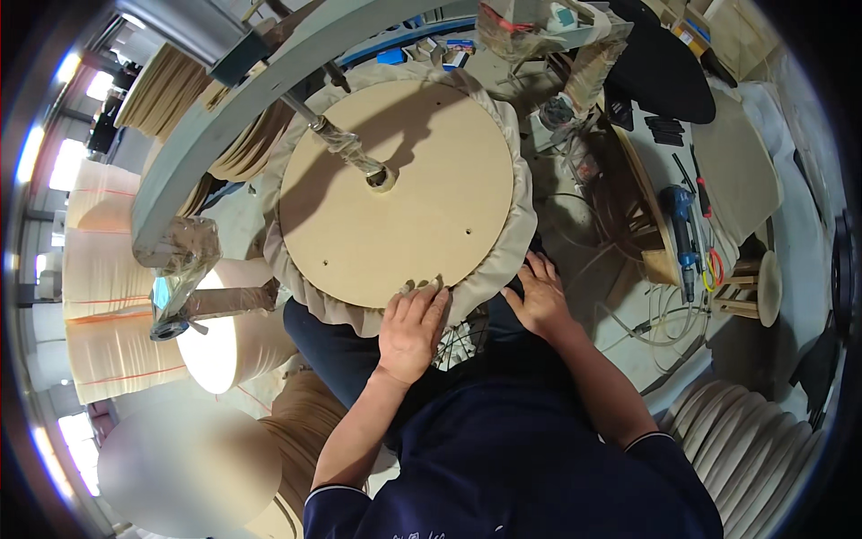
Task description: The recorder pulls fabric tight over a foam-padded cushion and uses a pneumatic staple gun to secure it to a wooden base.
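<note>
A round wooden board [395, 242] lies in front of me, with a few small holes and a hub at its middle. Loose beige fabric [516, 238] forms a gathered ring around its rim. At the near edge my left hand [413, 332] presses its fingers together over a bunched bit of that fabric, pulled slightly onto the board. My right hand [541, 296] rests beside the board's right near side on my dark trouser leg, fingers and thumb apart, holding nothing. A plastic-wrapped metal rod [350, 148] reaches down to the hub.
A curved grey machine arm [171, 153] arches over the far left. Wrapped rolls [108, 278] stand at left. To the right, a blue power tool [684, 234] lies by cables and a red-handled screwdriver [703, 198]. Stacked pale cushioned discs [745, 449] sit at near right.
</note>
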Demonstrator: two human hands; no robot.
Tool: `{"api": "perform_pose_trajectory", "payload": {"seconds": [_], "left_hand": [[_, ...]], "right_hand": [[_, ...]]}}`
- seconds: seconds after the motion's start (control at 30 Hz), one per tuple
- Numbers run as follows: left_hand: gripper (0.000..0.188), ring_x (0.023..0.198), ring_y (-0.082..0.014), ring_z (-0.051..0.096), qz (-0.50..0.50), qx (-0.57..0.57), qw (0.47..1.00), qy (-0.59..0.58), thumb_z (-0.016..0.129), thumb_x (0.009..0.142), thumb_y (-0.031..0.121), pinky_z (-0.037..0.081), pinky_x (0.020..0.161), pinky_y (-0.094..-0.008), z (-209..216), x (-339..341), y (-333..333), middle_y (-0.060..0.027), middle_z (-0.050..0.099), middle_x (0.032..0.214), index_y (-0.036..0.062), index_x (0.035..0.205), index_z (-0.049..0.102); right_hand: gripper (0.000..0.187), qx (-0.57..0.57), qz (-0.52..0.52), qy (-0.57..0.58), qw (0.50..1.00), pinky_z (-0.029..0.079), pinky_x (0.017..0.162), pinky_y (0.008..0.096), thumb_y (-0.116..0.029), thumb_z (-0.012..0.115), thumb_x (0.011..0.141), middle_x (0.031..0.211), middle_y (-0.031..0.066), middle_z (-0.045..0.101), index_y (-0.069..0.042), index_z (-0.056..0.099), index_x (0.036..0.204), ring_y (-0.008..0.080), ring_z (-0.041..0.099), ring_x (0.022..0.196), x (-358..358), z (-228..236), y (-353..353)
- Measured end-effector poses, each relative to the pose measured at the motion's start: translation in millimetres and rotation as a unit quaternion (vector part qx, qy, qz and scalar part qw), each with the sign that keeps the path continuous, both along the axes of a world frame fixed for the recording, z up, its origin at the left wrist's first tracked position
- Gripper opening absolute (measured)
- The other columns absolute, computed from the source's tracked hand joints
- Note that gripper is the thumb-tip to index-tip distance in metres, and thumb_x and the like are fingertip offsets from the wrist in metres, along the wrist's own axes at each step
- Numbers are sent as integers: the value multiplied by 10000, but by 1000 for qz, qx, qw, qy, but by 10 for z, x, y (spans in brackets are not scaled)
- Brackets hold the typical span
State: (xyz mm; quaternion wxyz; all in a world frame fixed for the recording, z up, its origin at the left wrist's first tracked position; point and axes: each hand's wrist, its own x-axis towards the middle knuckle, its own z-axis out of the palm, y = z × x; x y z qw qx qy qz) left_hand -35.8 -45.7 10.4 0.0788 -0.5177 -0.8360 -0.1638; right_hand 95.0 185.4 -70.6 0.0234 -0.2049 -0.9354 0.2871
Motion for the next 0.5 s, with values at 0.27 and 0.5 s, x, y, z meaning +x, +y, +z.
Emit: {"api": "perform_pose_trajectory", "payload": {"seconds": [0.27,0.5], "left_hand": [[86,721,-259,664,126,161,929,-310,763,905,80,523,650,-341,-34,-300,136,-106,714,848,13,956,779],[88,730,-181,658,178,201,907,-324,779,908,108,520,680,-291,-211,-457,253,-70,705,840,35,958,779]], "right_hand": [[595,4,-3,31,1000,343,1158,512,-334,699,929,1503,227,463,-17,548,1408,436,393,1398,-12,-74,6],[590,-2,-1,63,998,377,1120,527,-315,718,906,1468,216,495,-38,563,1404,437,437,1360,-93,-62,52]]}}
